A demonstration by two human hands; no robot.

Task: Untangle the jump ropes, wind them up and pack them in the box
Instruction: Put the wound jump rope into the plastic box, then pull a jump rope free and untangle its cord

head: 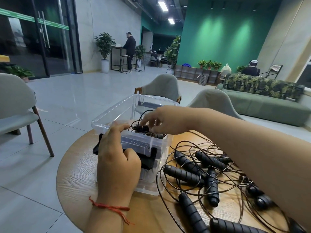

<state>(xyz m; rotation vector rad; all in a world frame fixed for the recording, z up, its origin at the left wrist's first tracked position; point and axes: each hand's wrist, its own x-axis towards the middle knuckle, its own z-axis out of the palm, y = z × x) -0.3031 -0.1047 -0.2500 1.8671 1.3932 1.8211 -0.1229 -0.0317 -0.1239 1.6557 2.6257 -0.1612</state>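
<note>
Box [107, 115] held a wound rope [143, 128]; left hand [116, 158] gripped its near wall, right hand [165, 120] pressed the rope, fingers extended.

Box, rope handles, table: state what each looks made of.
Box: clear glossy plastic; its contents show through.
Rope handles: matte black and spiral-ribbed, probably foam or rubber.
Table: light wood or veneer with visible grain.
</note>
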